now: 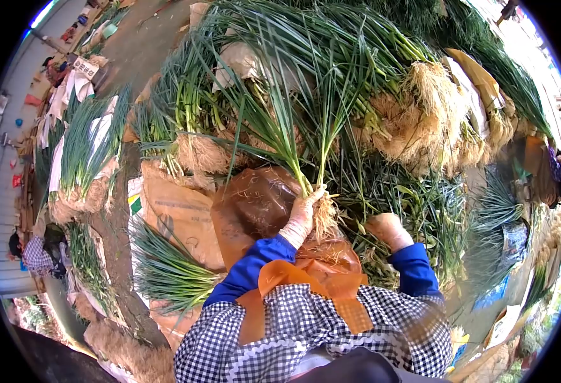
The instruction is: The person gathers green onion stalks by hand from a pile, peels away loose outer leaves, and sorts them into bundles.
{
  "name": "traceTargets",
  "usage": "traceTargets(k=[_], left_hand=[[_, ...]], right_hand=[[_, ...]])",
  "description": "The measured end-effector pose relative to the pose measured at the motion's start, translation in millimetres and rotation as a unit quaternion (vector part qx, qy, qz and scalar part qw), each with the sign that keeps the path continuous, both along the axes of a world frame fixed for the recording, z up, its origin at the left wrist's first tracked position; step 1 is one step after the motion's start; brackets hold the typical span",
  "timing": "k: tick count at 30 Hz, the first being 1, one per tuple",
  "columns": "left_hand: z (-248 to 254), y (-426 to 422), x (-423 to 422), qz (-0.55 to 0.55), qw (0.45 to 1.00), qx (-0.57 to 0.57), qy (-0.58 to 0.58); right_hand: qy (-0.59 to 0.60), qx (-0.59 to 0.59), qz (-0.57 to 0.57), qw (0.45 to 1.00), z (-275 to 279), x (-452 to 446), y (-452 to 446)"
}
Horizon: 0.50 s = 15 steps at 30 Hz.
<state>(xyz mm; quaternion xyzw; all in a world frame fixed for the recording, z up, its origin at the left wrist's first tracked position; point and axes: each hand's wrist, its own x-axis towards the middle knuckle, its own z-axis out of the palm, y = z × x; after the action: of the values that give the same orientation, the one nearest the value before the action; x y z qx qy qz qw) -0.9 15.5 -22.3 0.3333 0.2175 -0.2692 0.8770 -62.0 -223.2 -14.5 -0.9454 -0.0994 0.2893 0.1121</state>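
Note:
Near the middle of the head view, my left hand (303, 214) is closed around a few green onion stalks (299, 172). Their long dark leaves fan upward, and their pale, stringy roots (325, 217) hang beside my fingers. To the right, my right hand (388, 231) is curled shut over a heap of loose green leaves (414, 220); what its fingers hold, if anything, is hidden. Brown plastic sheeting (242, 204) with root scraps on it covers my lap below the left hand. A smaller bundle of green onions (175, 271) lies at my left.
Ahead lies a big pile of green onions (357, 45), its tangled roots (421, 121) facing me. An orange-tan sack (178, 210) is on the ground at left. Another bundle (89, 153) stands farther left. At far left is a person in a checked top (37, 256).

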Motion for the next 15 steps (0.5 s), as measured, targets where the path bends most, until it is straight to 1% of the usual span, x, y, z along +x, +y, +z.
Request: traceTargets(k=[2,3,4,5,6,7,8,10,11,12,13,14,15], left_hand=[[-0.7,-5.4,-0.3,0.002,0.999,0.038,-0.001],[-7.8,-7.1,-0.9,-0.002,0.999,0.042,-0.015],[-4.9,-8.4,-1.8,-0.025,0.995,0.075,-0.053],[-12.1,-8.0,-3.3,-0.044,0.992,0.097,-0.065],[-18.4,-8.9,-2.8,-0.06,0.988,0.119,-0.082],[-11.1,-13.5,-5.2,-0.032,0.994,0.066,-0.087],[2.7,-14.5,-5.7,0.001,0.996,0.059,-0.069],[-28.2,0.8,-0.7,-0.019,0.996,0.055,-0.06],[-7.2,5.1,-0.5,-0.037,0.998,-0.015,-0.05],[3.5,15.4,-0.5,-0.038,0.995,-0.054,-0.077],[29.7,23.7,-5.1,-0.037,0.993,-0.076,-0.079],[51.3,32.6,-6.1,-0.038,0.991,-0.1,-0.083],[53.0,46.5,-3.9,-0.03,0.968,-0.219,-0.122]], right_hand=[[0.033,-0.006,-0.142,0.989,25.3,17.7,7.4],[-0.074,0.166,-0.237,0.954,15.9,23.6,18.0],[-0.113,0.306,-0.262,0.908,26.5,40.7,39.6],[-0.104,0.408,-0.272,0.865,37.5,54.4,61.9],[-0.081,0.439,-0.279,0.85,20.0,70.9,78.5],[-0.073,0.405,-0.305,0.859,15.1,82.5,88.0],[-0.064,0.371,-0.332,0.865,10.1,89.8,94.1],[-0.278,0.3,-0.352,0.842,-12.1,84.2,84.7],[-0.204,0.29,-0.426,0.832,-35.3,82.1,60.2],[-0.24,0.172,-0.399,0.868,-29.9,67.9,37.3],[-0.111,0.001,-0.295,0.949,-38.7,54.2,13.8],[-0.002,-0.144,-0.131,0.981,-47.1,40.8,-9.5],[-0.005,-0.146,-0.135,0.98,-44.4,38.9,-18.4]])
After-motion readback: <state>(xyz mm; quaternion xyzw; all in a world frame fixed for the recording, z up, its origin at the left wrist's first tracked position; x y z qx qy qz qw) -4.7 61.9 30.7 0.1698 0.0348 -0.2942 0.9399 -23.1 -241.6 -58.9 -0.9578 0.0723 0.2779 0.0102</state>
